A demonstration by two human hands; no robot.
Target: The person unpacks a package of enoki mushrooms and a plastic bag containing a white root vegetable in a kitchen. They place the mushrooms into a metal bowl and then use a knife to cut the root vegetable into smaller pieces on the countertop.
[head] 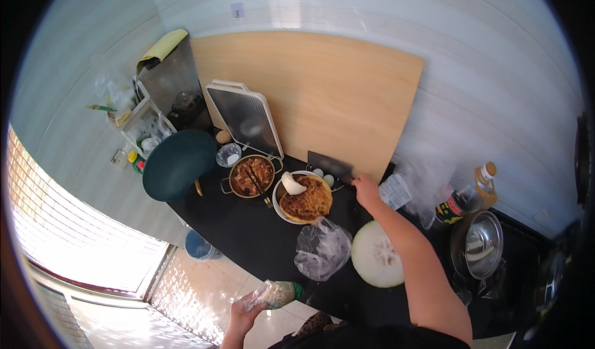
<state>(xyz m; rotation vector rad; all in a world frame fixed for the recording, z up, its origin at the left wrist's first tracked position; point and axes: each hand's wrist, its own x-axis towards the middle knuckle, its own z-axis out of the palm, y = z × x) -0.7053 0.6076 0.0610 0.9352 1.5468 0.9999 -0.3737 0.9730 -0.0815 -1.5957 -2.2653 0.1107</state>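
My left hand [244,318] grips a clear and green plastic packet [279,294] of small pale pieces, held off the counter's front edge. Across the counter, my right hand [366,191] is closed around the handle of a cleaver [328,162]. Its dark, wide blade stands near the wooden board, behind two pale eggs [328,180]. Beside them, a browned flatbread [310,201] and a white bun-like piece [293,184] rest in a white bowl [280,209]. A cut winter melon [375,259] lies under my right forearm, next to a crumpled clear plastic bag [322,251].
A two-handled pot [228,181] of cooked food has chopsticks [254,181] across it. Left of it leans a dark green lid-like disc [179,163]. A large wooden board [307,84] rests against the wall. To the right are an oil bottle [465,195] and a steel pan [458,251].
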